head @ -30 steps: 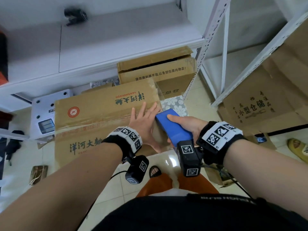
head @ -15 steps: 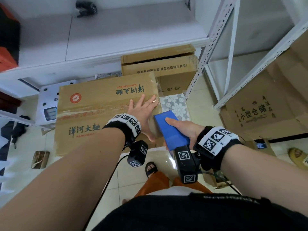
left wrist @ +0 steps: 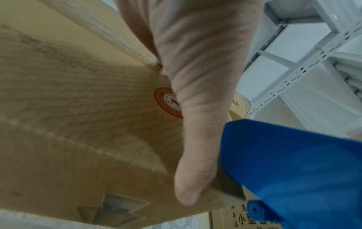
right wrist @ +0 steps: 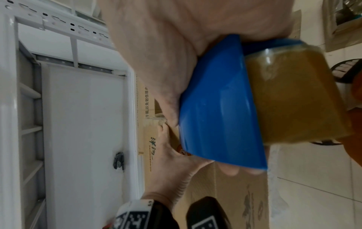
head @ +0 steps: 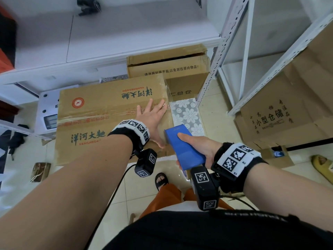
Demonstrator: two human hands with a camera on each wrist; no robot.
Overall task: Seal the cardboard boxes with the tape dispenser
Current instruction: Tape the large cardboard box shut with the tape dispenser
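Head view looks down on a box (head: 111, 112) on the tiled floor, its 2 top flaps shut and a strip of clear tape running along the seam. Left hand (head: 151, 120) lies flat on the box top at its right end, fingers straight and spread over the taped seam, thumb reaching down over the right edge; from the left wrist the thumb (left wrist: 195, 178) presses the cardboard just beside the dispenser. Right hand (head: 200, 147) grips a blue dispenser (head: 182, 148), thumb on top and fingers wrapped beneath, its front end against the box's right end, next to the left thumb. From the right wrist a brown tape roll (right wrist: 297, 96) sits in the blue shell. Behind the box stands a second box (head: 169, 69) with its lid ajar, under a white shelf (head: 126, 33). To the right, a flattened carton (head: 292, 109) leans on a white rack (head: 241, 56).
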